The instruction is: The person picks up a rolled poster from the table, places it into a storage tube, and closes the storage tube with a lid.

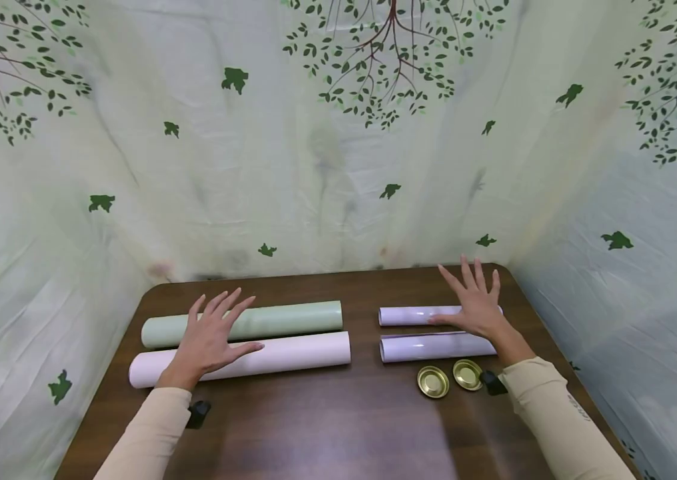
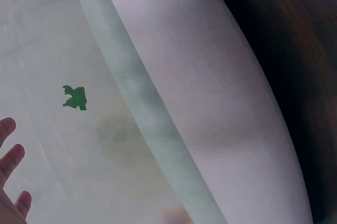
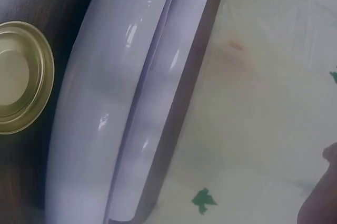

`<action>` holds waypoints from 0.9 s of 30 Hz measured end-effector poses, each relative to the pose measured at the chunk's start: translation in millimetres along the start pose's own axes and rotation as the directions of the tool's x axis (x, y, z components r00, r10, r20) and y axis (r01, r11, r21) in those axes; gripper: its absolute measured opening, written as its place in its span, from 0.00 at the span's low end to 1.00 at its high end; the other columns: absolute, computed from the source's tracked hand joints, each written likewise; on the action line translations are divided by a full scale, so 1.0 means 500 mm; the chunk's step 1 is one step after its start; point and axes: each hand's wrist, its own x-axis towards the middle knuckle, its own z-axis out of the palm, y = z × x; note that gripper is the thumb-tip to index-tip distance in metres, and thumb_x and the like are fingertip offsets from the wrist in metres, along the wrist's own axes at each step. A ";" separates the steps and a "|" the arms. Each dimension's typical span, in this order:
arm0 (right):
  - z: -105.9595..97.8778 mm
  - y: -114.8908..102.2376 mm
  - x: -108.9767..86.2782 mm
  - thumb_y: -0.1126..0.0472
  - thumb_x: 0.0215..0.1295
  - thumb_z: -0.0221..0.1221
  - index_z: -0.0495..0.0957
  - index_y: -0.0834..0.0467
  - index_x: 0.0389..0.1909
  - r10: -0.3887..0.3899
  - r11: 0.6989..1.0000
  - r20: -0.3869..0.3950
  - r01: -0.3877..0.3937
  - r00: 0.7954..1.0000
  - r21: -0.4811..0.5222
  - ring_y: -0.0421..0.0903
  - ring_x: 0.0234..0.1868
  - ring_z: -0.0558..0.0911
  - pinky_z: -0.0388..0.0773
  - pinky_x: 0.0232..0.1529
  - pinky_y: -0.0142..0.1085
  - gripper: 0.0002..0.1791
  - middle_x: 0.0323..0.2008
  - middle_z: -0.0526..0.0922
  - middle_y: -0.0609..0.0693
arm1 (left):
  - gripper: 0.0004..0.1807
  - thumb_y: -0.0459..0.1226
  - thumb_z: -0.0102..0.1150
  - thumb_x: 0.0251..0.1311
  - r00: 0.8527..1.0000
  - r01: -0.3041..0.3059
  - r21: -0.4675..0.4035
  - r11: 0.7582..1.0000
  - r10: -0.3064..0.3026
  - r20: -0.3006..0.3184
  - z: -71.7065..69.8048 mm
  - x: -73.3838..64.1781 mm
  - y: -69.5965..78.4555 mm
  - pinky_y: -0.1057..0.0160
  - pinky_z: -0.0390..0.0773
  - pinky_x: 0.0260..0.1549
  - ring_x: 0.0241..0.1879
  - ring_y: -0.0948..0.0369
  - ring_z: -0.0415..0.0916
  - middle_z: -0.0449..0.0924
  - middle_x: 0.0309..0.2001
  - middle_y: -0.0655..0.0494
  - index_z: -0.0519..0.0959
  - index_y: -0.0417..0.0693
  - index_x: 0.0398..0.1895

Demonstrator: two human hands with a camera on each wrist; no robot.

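Note:
On the left of the table lie a pale green roll (image 1: 290, 320) and, in front of it, a white-pink roll (image 1: 302, 353). My left hand (image 1: 209, 343) hovers over these two with its fingers spread, holding nothing. Two shorter glossy lilac rolls lie to the right, a rear roll (image 1: 404, 315) and a front roll (image 1: 428, 347). Above them my right hand (image 1: 478, 307) is raised, fingers fanned out and nothing in its grasp. Nearer to me sit two round gold lids, a left lid (image 1: 433, 382) and a right lid (image 1: 467, 375). In the right wrist view both lids appear beside the front lilac roll (image 3: 100, 103).
Beneath everything is a dark brown wooden table (image 1: 314, 427) with rounded far corners. A pale cloth backdrop (image 1: 314, 167) with printed leaves and branches surrounds it at the back and sides. A small black device (image 1: 197, 414) is at the left wrist, another black device (image 1: 492, 383) at the right.

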 end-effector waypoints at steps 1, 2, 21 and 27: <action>0.001 0.004 0.000 0.25 0.42 0.63 0.47 0.44 0.76 -0.006 1.000 -0.003 0.006 1.000 0.010 0.59 0.74 0.27 0.22 0.63 0.66 0.62 0.76 0.33 0.57 | 0.49 0.67 0.63 0.43 1.000 0.003 -0.007 1.000 -0.003 -0.003 0.002 -0.003 -0.003 0.36 0.47 0.62 0.66 0.42 0.59 0.63 0.68 0.42 0.66 0.54 0.68; 0.003 0.009 0.000 0.25 0.42 0.63 0.47 0.44 0.76 -0.010 1.000 -0.003 0.010 1.000 0.016 0.59 0.75 0.29 0.23 0.63 0.67 0.62 0.77 0.36 0.56 | 0.49 0.66 0.63 0.43 1.000 0.007 -0.012 1.000 -0.007 -0.004 0.005 -0.007 -0.006 0.36 0.47 0.62 0.66 0.42 0.59 0.63 0.68 0.42 0.66 0.54 0.68; 0.052 0.084 -0.049 0.31 0.36 0.71 0.50 0.46 0.76 -0.024 0.992 -0.060 0.032 0.998 0.123 0.61 0.75 0.37 0.31 0.62 0.69 0.65 0.76 0.43 0.57 | 0.49 0.66 0.65 0.42 0.999 0.050 -0.033 0.998 -0.050 -0.019 0.040 -0.057 -0.055 0.35 0.50 0.59 0.64 0.42 0.59 0.65 0.66 0.43 0.66 0.55 0.68; 0.072 0.104 -0.065 0.34 0.32 0.74 0.56 0.49 0.74 -0.031 0.990 -0.072 0.041 0.997 0.138 0.63 0.74 0.41 0.36 0.61 0.69 0.64 0.75 0.45 0.59 | 0.47 0.65 0.66 0.41 0.999 0.038 -0.038 0.999 -0.039 -0.030 0.052 -0.065 -0.062 0.35 0.53 0.56 0.62 0.43 0.62 0.67 0.65 0.44 0.68 0.54 0.65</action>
